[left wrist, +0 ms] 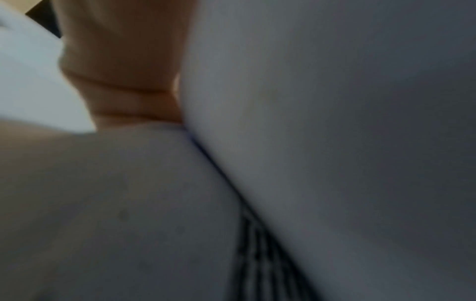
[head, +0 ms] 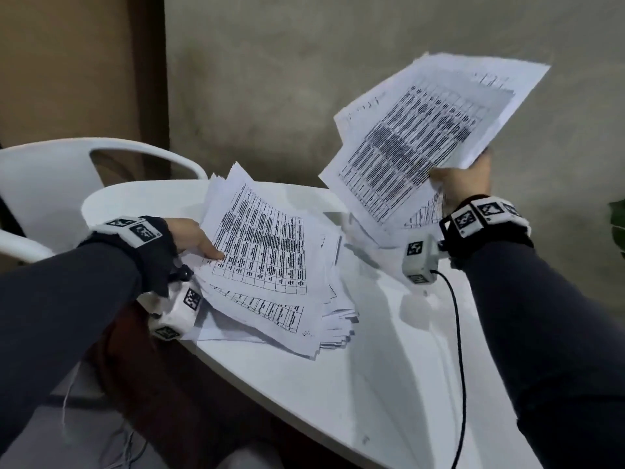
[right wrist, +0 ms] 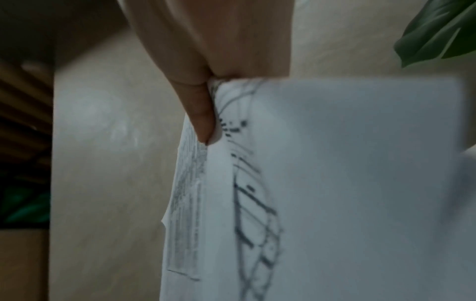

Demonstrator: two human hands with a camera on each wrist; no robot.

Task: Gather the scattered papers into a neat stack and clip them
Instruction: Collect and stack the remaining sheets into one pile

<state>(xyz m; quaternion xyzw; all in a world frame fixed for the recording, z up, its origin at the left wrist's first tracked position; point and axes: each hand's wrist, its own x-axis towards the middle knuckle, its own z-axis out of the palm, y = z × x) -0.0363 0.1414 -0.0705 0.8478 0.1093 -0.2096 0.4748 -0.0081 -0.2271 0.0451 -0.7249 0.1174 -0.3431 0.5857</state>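
Note:
A loose pile of printed sheets [head: 270, 262] with black tables lies fanned out on the white table [head: 355, 384]. My left hand [head: 199, 240] holds the pile's left edge, thumb on top of the upper sheet; the left wrist view is blurred, showing skin [left wrist: 123, 61] against grey paper [left wrist: 335, 142]. My right hand [head: 465, 184] is raised above the table's far right and pinches a small bunch of sheets [head: 426, 133] by a lower corner. In the right wrist view the thumb [right wrist: 203, 114] presses on those sheets [right wrist: 335, 183]. No clip is visible.
A white plastic chair [head: 50, 184] stands at the left of the table. A plain wall [head: 304, 79] is behind. A green leaf [head: 619, 225] shows at the right edge. A black cable [head: 460, 350] hangs from my right wrist across the table.

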